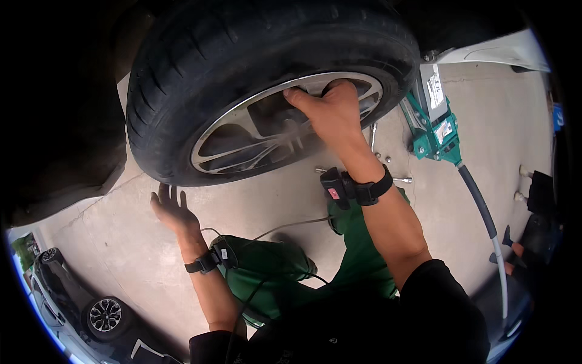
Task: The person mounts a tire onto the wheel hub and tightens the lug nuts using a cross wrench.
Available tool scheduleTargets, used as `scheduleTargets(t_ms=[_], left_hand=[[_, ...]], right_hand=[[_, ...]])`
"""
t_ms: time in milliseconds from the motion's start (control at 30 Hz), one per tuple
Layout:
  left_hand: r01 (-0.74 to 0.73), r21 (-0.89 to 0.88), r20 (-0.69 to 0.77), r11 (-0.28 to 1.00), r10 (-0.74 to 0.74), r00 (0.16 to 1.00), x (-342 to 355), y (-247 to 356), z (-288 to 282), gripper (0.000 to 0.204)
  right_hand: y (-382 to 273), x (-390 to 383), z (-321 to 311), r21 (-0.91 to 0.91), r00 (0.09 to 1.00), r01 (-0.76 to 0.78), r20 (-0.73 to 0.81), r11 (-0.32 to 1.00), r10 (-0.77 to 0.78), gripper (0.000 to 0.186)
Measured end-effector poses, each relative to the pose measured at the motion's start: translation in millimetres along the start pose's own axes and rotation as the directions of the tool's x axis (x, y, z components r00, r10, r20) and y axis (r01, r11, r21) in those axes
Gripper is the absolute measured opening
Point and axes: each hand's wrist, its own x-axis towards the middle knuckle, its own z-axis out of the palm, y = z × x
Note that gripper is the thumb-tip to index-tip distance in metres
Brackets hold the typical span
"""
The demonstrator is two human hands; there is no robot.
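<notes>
A car wheel (pixel 285 148) with silver spokes and a black tyre (pixel 182 91) fills the upper middle, its outer face turned toward me. My right hand (pixel 336 115) grips the upper part of the rim; the thumb lies over the face and the other fingers are mostly hidden inside the wheel. Under the tyre's lower left edge, my left hand (pixel 174 209) has its fingers spread, the tips at or close to the rubber. Whether they touch it I cannot tell. Both wrists wear black straps with small boxes.
A teal floor jack (pixel 433 124) stands right of the wheel, its long handle (pixel 479 197) reaching toward the lower right. On the concrete lie a cross-shaped lug wrench (pixel 403 179) and some lug nuts (pixel 388 159). A dark car (pixel 66 291) is at lower left; another person's legs (pixel 515 249) show at right.
</notes>
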Motion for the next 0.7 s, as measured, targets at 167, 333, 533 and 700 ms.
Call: scheduleTargets(t_ms=[167,333,533,700], left_hand=[[0.744,-0.39,0.177,0.543,-0.748,0.639,18,-180,-13,0.068],[0.718,-0.461,0.31,0.521,-0.663,0.681,24,-256,13,0.062],[0.667,-0.537,0.463,0.516,-0.481,0.745,11,-248,38,0.057],[0.653,-0.574,0.467,0.493,-0.458,0.756,3,-239,38,0.059]], right_hand=[[2,4,8,0.021,0.983,0.147,-0.113,0.989,-0.144,0.035],[1,6,17,-0.046,0.973,0.182,-0.136,0.982,-0.186,0.032],[-3,-8,18,-0.025,0.967,0.198,-0.158,0.98,-0.199,0.024],[0,-20,20,-0.027,0.957,0.247,-0.147,0.969,-0.248,0.016]])
